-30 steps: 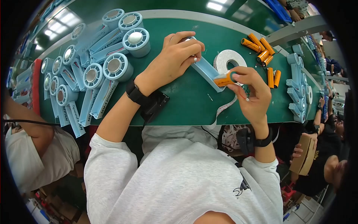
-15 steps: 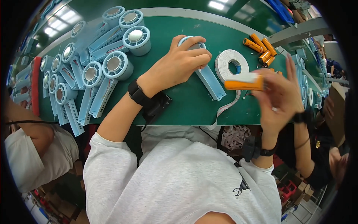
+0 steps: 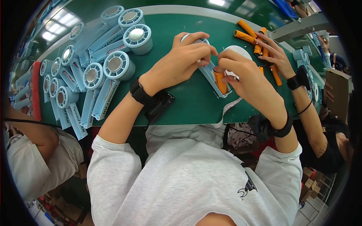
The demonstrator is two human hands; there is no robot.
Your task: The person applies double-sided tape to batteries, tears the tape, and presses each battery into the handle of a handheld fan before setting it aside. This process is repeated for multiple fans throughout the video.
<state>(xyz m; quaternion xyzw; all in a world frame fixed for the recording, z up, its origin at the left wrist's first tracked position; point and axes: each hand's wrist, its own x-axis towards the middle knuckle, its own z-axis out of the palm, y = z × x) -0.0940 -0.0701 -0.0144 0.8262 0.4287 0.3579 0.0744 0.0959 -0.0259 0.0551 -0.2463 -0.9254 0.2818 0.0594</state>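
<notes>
My left hand [image 3: 186, 56] is closed round the head of a light-blue handheld fan [image 3: 208, 71], whose open, hollow handle points toward me and to the right. In the fingers of my right hand [image 3: 245, 73] is an orange cylindrical battery [image 3: 220, 82], lying lengthwise in the handle's channel near its lower end. The fingers of both hands almost meet above the handle. Behind my right hand, the roll of white double-sided tape [image 3: 238, 49] is partly hidden. Its loose strip [image 3: 230, 105] trails to the table's near edge.
Several light-blue fans [image 3: 113, 66] stand with open handles on the left of the green table [image 3: 177, 105]. At the right, a co-worker's hand [image 3: 278, 56] reaches among several orange batteries [image 3: 247, 28]. A black device [image 3: 161, 107] sits by my left wrist; a bin of paper scraps [image 3: 241, 137] is below.
My right hand has moved left, bringing the battery down into the fan handle. A co-worker's hand has come onto the battery pile, where the batteries have shifted. My left hand stays on the fan.
</notes>
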